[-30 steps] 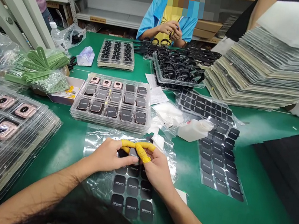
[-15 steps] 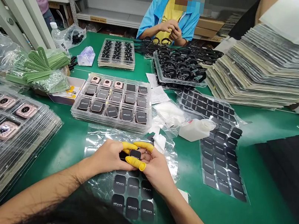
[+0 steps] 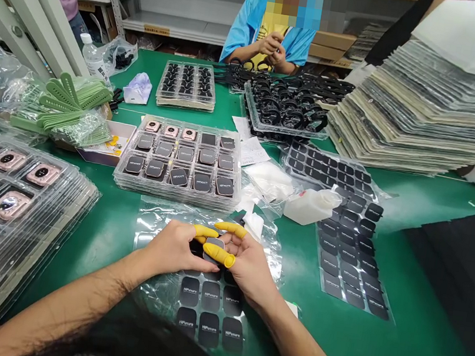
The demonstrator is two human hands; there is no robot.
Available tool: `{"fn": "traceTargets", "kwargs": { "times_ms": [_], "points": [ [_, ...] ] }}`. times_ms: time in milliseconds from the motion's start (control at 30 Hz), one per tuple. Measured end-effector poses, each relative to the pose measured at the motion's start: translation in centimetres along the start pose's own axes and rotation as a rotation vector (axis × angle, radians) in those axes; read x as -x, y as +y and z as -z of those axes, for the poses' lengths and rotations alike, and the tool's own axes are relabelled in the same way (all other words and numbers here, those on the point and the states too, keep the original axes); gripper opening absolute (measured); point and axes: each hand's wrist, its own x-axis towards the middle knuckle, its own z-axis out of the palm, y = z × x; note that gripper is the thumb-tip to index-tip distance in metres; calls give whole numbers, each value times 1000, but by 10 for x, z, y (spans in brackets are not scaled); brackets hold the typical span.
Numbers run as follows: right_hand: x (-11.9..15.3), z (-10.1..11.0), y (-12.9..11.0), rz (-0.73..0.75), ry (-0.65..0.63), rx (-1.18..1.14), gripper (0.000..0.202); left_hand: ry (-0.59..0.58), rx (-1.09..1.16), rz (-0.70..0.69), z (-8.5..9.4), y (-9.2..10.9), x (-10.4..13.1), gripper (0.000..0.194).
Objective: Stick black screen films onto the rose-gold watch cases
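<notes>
A small square watch (image 3: 213,246) with a dark face is held between my two hands above the middle of the table. My left hand (image 3: 174,246) grips its left side, with yellow finger cots on thumb and index finger. From the right, my right hand (image 3: 247,263) holds it too, its cot-covered thumb across the front edge and the index finger behind. Just below lies a sheet of black square HiFuture films (image 3: 211,297), partly covered by the hands. Beyond them stands a clear tray (image 3: 118,177) with pink-cased watches, most with dark faces up.
Stacked trays of pink watches (image 3: 41,175) fill the left. Green straps (image 3: 68,102) lie behind them. A white bottle (image 3: 311,206) and more film sheets (image 3: 349,266) are at right, near a tall stack of sheets (image 3: 426,111). A co-worker (image 3: 271,28) sits opposite, by black straps (image 3: 293,106).
My right thumb and index finger have shifted slightly over the watch, and its face has tilted, so the lettering no longer shows. The co-worker's hands have moved a little.
</notes>
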Motion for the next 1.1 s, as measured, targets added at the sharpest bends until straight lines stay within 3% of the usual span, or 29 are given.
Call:
{"fn": "traceTargets", "kwargs": {
  "times_ms": [167,333,500,633,900,1000,1100],
  "points": [
    [1,8,-11,-116,-35,-5,88,7,-96,-94,-1,-5,3,50],
    [3,13,-17,-119,-82,-16,78,56,-44,-101,-1,-7,2,42],
    [2,12,-12,-75,-47,20,67,-10,87,3,5,-2,-3,68],
    [2,10,-11,-48,-27,20,57,-74,93,79,16,4,-5,35],
    [2,6,-7,-13,32,31,56,-167,2,91,20,5,-5,25],
    [3,8,-5,25,68,81,54,-170,2,87,19,6,-6,29],
    [-11,13,-20,161,155,143,55,-143,41,166,17,7,-7,48]
  ]
}}
